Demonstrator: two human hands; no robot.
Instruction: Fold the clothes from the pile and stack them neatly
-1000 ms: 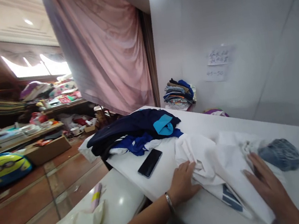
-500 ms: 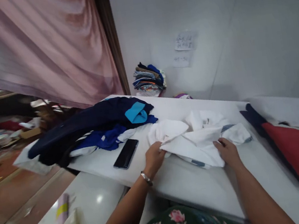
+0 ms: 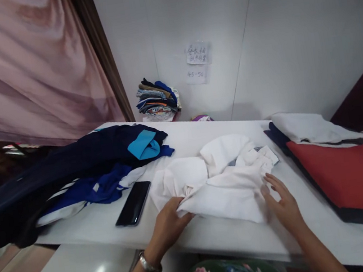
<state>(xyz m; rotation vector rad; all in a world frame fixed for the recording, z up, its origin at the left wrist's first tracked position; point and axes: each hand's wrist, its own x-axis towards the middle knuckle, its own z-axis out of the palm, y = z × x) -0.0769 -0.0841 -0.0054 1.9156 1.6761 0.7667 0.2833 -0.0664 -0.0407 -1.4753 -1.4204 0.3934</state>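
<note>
A crumpled white garment (image 3: 218, 196) lies bunched on the white table in front of me, with a small grey-blue patch showing among its folds. My left hand (image 3: 170, 223) pinches its near left edge between thumb and fingers. At the right edge of the cloth, my right hand (image 3: 283, 205) has its fingers apart, thumb and fingertips close to the fabric. Whether those fingertips touch it I cannot tell. Left of the garment, a dark smartphone (image 3: 133, 203) lies flat on the table.
Dark navy and blue clothes (image 3: 80, 165) are heaped at the left. Folded red, navy and white garments (image 3: 347, 175) lie at the right. A stack of folded clothes (image 3: 157, 98) stands by the wall, below handwritten paper notes (image 3: 197, 54). A pink curtain (image 3: 41, 61) hangs at left.
The view has turned to the right. My right hand has let go of the white garment and its fingers have spread, while my left keeps its grip. The cloth's folds have shifted.
</note>
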